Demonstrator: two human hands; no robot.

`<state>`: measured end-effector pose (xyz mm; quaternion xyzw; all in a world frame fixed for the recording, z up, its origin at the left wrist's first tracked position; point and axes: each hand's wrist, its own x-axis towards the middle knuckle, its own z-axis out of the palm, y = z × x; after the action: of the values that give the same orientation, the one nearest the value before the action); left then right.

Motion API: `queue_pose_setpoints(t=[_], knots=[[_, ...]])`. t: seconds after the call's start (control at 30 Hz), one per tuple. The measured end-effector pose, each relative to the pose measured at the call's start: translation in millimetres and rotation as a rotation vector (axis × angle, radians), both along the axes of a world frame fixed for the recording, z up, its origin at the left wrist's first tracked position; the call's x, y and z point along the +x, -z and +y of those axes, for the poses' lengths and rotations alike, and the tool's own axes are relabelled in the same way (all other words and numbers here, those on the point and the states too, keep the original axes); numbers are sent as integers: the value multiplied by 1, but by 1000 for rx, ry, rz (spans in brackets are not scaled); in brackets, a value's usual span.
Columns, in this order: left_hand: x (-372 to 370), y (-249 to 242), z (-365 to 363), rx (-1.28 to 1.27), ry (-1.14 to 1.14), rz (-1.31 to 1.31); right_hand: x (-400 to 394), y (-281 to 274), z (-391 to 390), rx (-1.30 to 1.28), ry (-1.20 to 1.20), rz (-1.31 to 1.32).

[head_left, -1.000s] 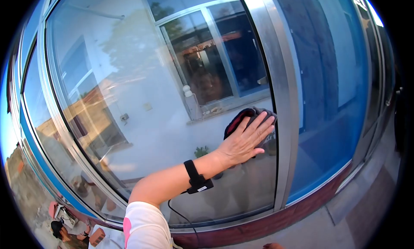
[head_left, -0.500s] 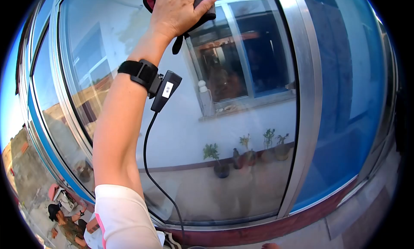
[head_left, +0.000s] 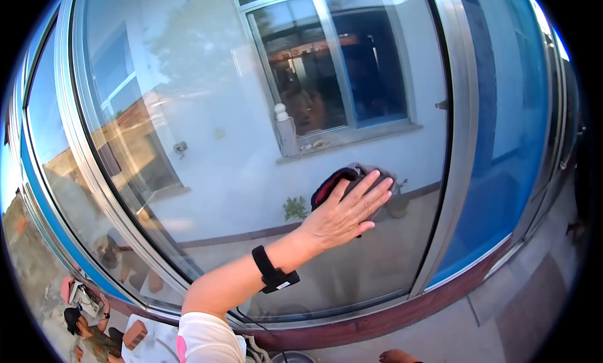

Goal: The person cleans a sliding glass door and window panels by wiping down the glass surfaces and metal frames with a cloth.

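My left hand [head_left: 345, 215] presses a dark grey cloth [head_left: 377, 173] with a black edge and red inside against the large glass pane [head_left: 220, 149]. Its fingers lie over the cloth and point up and right, with the thumb lower. A black strap with a small device [head_left: 274, 276] is on the left wrist. Only a small part of my right hand [head_left: 394, 357] shows at the bottom edge, away from the glass; its fingers cannot be made out clearly.
Metal frames [head_left: 461, 111] border the pane. Potted plants and an inner window [head_left: 326, 67] show through it. At the lower left a person in a dark cap [head_left: 74, 319] sits near a brick [head_left: 134, 334] on a white surface. A basin [head_left: 294, 358] stands at the bottom.
My left hand and the cloth have moved from the top of the pane down and right to its lower part. More of my right hand shows at the bottom edge.
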<state>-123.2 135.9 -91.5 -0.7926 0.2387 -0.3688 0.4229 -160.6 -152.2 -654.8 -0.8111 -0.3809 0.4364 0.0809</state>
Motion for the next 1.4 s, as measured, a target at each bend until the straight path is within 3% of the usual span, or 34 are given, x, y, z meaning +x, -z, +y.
queue_pose_setpoints(t=[0.03, 0.13, 0.23, 0.3, 0.4, 0.43, 0.47, 0.6, 0.67, 0.8, 0.93, 1.03, 1.13, 1.23, 1.27, 1.33, 1.4], knots=[[-5, 25, 5, 95, -5, 17, -4, 25, 2, 19, 1, -41], [-18, 93, 27, 359, -16, 131, -10, 8, 6, 100, 47, -34], [-33, 84, 43, 535, 26, 214, -12, -2, -3, 94, 69, -32], [-38, 42, 59, 484, 38, 239, -15, -2, -13, 70, 68, -27], [-48, -81, 64, 182, 67, 263, -2, 63, -32, -5, 101, -72], [-51, -121, 63, 38, 74, 219, 0, 16, -33, 5, 95, -36], [-53, -163, 62, 3, 78, 118, -1, -59, -25, 12, 93, 1], [-40, -293, 86, 3, 128, -530, 17, -42, -7, 56, 49, -43], [-49, -302, 78, -146, 102, -601, 23, -32, 6, 58, 71, -56], [-44, -227, 89, -211, 107, -644, 35, -15, 30, 101, 55, -97], [-68, -98, 76, -368, -48, -251, 27, -14, 28, 21, 3, -86], [-77, 16, 86, -197, -109, -121, 19, -5, 24, -13, -162, -17], [-95, 99, 102, 39, -122, 3, 15, 13, 9, 54, -89, 169], [-112, 96, 128, 206, -78, 120, 16, 71, -7, 74, 15, 74], [-121, 76, 139, 210, -67, 137, 22, 62, -6, 73, 61, 66], [-134, 9, 157, 156, -54, 115, 34, 43, 8, 55, 110, 100], [-145, -89, 164, -51, -57, 43, 42, 18, 23, 44, 125, 111]])
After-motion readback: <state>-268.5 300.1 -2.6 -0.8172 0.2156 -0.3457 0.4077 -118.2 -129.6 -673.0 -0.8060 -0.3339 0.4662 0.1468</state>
